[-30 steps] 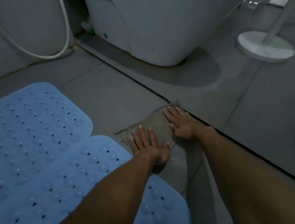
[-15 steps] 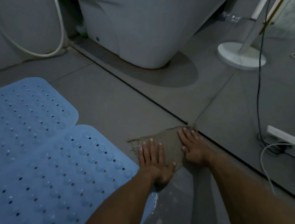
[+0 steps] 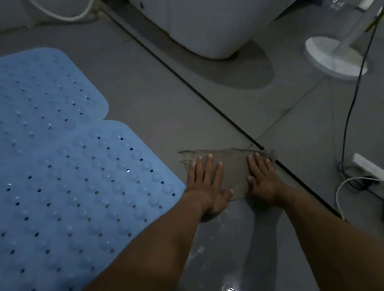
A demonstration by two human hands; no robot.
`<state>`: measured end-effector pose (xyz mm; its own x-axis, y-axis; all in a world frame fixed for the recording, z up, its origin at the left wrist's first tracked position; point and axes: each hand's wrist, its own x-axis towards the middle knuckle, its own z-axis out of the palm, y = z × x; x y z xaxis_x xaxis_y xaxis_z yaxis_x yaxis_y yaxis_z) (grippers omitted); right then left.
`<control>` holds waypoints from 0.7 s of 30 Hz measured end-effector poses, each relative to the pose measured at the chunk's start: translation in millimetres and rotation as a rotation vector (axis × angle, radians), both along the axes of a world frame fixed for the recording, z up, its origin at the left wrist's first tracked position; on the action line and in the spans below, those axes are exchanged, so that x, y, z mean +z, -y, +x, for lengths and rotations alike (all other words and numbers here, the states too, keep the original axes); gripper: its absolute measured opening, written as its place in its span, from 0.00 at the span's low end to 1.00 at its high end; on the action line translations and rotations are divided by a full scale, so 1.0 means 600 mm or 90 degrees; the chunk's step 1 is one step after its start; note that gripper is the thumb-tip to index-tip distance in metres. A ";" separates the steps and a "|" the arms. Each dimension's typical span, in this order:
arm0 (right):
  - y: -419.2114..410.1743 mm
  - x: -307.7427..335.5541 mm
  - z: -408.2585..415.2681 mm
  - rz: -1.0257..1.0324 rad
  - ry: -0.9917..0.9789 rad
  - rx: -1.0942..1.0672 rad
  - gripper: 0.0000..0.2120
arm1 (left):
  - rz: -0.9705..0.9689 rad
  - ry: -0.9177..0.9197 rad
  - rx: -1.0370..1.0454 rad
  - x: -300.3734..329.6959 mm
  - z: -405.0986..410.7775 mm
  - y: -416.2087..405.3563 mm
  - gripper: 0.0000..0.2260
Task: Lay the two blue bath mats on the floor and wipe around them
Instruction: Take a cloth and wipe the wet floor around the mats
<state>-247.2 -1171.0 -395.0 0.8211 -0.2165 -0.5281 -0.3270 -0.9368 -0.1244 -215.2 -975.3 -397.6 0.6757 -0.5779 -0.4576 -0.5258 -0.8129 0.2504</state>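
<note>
Cloth — edges hidden under left hand, right hand.

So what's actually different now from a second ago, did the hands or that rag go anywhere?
The cloth slid back along the floor, away from the toilet and along the mat's edge, pushed by the left hand and right hand. Both stay flat on it; nothing was picked up or let go. The blue mats lie unmoved.

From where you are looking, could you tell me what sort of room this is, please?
Most likely a bathroom: a white toilet base stands on the grey tiled floor, a white hose loops beside it, and two blue bath mats lie nearby.
</note>
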 end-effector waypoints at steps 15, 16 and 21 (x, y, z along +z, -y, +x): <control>-0.132 0.021 -0.232 -0.065 -0.050 -0.288 0.29 | -0.060 0.072 -0.302 -0.017 -0.122 -0.048 0.33; -0.140 0.017 -0.242 -0.062 -0.046 -0.305 0.29 | -0.053 0.070 -0.321 -0.017 -0.124 -0.055 0.33; -0.199 0.009 -0.285 -0.024 -0.049 -0.420 0.30 | -0.002 0.064 -0.422 -0.014 -0.123 -0.080 0.35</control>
